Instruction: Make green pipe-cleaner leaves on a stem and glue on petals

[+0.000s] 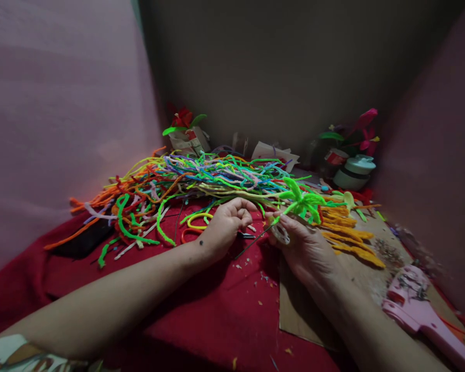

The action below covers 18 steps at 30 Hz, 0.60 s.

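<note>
My right hand pinches the stem of a bright green pipe-cleaner flower with several looped petals. A thin dark wire runs down and left from that grip. A small white spool sits under the fingers of the same hand. Just left of it, my left hand is closed with thumb and fingers together; whatever is between them is too small to make out. Scissors with yellow and red handles lie partly behind my left wrist, their blades showing beyond it.
A heap of many-coloured pipe cleaners spreads across the red cloth. Orange pipe-cleaner pieces lie on cardboard at right, near a pink glue gun. Behind stand a lidded jar and a red pipe-cleaner flower.
</note>
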{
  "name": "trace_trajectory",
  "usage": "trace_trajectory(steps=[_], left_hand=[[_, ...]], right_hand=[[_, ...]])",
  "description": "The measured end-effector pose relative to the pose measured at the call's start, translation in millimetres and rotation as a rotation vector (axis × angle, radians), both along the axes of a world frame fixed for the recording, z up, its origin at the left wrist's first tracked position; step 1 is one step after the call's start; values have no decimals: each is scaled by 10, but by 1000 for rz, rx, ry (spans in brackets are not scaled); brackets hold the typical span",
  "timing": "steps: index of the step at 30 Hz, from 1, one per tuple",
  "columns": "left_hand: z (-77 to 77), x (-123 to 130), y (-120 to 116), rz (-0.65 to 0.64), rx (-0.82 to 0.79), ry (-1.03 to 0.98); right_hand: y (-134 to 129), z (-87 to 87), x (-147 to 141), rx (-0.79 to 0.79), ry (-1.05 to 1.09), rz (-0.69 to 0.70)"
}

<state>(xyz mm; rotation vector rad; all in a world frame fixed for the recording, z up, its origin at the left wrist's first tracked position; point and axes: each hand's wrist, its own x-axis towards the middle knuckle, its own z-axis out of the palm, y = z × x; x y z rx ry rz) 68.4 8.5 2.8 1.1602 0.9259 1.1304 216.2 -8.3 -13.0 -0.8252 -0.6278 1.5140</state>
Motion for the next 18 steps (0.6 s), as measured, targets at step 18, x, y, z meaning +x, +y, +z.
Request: trace_trajectory(steps=[18], left_hand=[[-106, -50, 121, -54, 51, -69]], right_hand=[[7, -28, 8, 12, 13, 19]])
